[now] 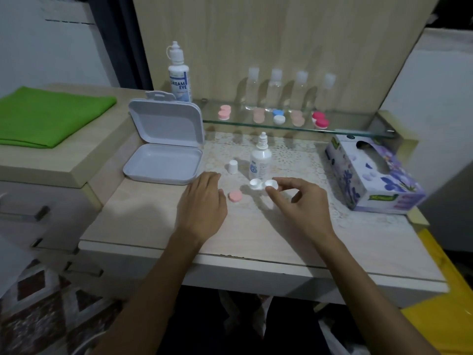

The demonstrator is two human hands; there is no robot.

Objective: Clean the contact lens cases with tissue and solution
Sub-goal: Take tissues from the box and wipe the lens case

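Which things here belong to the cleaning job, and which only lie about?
For the job:
- open white lens case, pinched by right hand
- pink round cap
- small uncapped white solution bottle
- purple flowered tissue box

Lying about:
- folded green cloth
- open white plastic box
- left hand, resting on the table

desk (153, 226): pale wood | back panel (281, 34): light wood | glass shelf (358, 126): along desk's back edge | wall (51, 47): white | light: dim

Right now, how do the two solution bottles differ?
The small solution bottle stands uncapped on the lace mat, its white cap beside it; the Dream Eye bottle stands capped at the back by the wall. The Dream Eye bottle looks taller. Both are white, upright and untouched.
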